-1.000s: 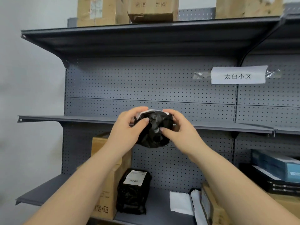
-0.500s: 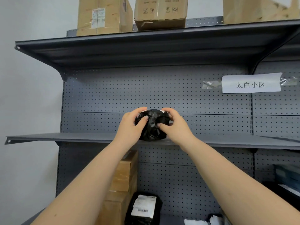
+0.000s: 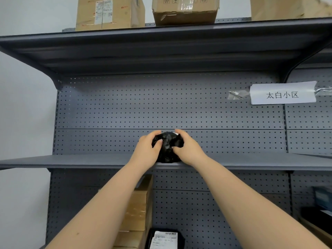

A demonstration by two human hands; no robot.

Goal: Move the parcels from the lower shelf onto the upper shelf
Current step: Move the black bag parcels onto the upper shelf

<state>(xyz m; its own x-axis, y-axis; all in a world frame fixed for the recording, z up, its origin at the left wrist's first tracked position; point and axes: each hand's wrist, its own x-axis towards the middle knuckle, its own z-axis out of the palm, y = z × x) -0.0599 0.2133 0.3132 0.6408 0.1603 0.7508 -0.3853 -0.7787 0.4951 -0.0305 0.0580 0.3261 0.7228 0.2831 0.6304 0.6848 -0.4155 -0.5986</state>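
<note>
Black plastic wrap crinkles under both hands as a small soft parcel [image 3: 168,147] is set on the front part of the upper shelf [image 3: 71,160], its base resting on or just above the grey metal; actual contact cannot be made out. The left hand [image 3: 146,150] cups the parcel's left flank with the thumb pressed into the film, while the right hand [image 3: 188,149] closes around its right flank, fingers curled over the top. Neither hand is spread flat; both are wrapped on the bundle, squeezing it lightly between them.

Judging by the creased, dented film and the rounded shape, the parcel looks light and yielding, more bag than box, with nothing stiff to bear against. The glossy wrap may be slippery, so a hold on two opposite sides, as here, or a pinch on a gathered fold of film seems surest. It may slump or roll once released, so settling it on its widest face, back from the upper shelf's front edge, looks wise.

Below the upper shelf, a second black parcel [image 3: 164,239] with a white label waits on the lower level, just beside a stack of cardboard boxes [image 3: 138,211]. Above the upper shelf, more cartons [image 3: 109,13] sit on the top tier.
</note>
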